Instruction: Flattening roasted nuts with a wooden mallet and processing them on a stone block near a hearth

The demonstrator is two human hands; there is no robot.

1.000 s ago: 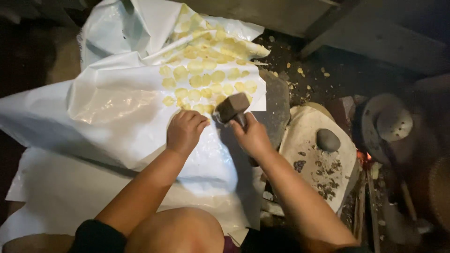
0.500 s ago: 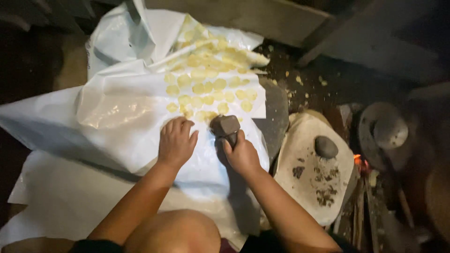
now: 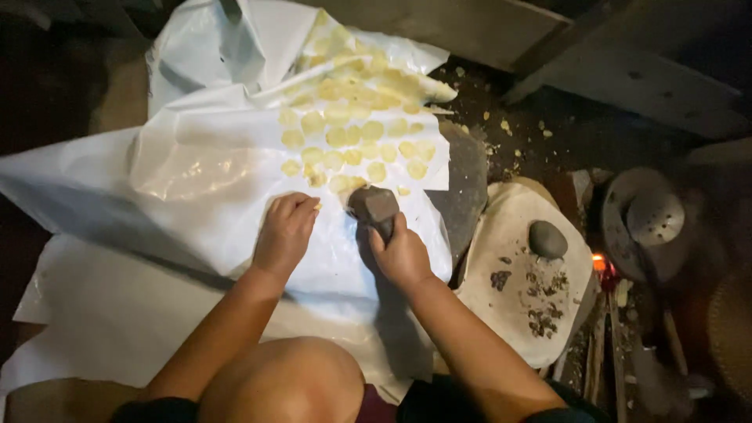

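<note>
Your right hand [image 3: 401,252] was clamped around a dark stone [image 3: 374,207], held at its near end just below the flattened yellow pieces [image 3: 356,133] on the white plastic sheet [image 3: 196,211]. It looked heavy, hard, rough enough to grip. Your left hand [image 3: 283,233], loosely curled beside the stone, pinched a small soft yellow bit.

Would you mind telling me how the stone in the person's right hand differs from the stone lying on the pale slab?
The held stone is blocky and brownish; the resting stone is smooth, rounded and grey. The held stone is gripped by the right hand over the white plastic sheet beside yellow flattened pieces; the resting stone lies untouched on the pale slab. Both are dark, fist-scale stones.
</note>
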